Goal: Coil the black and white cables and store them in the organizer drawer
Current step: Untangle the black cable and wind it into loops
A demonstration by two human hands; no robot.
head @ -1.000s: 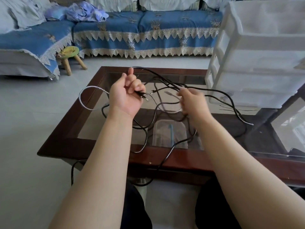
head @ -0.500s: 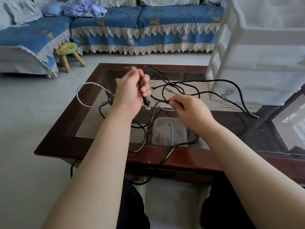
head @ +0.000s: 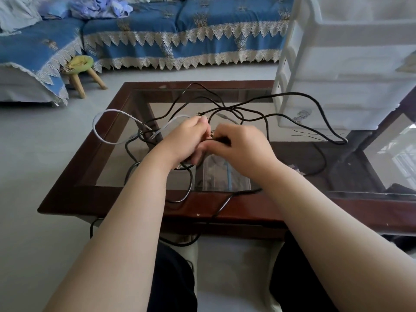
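A long black cable (head: 314,102) sprawls in tangled loops over the glass-topped coffee table (head: 94,154), one end hanging off the near edge. A white cable (head: 101,137) loops over the table's left side. My left hand (head: 182,140) grips a strand of the black cable above the table's middle. My right hand (head: 238,147) is close against it, fingers curled and pinching the black cable just to the right. The white plastic organizer with drawers (head: 346,70) stands on the table's right side, drawers closed.
A clear plastic box (head: 225,176) shows under the glass near the front edge. A blue sofa with lace trim (head: 180,30) runs along the back, and a small green stool (head: 80,64) stands on the floor at left.
My two hands have come together over the table's middle. The left hand has dropped lower and the right hand has slid left along the black cable to meet it.
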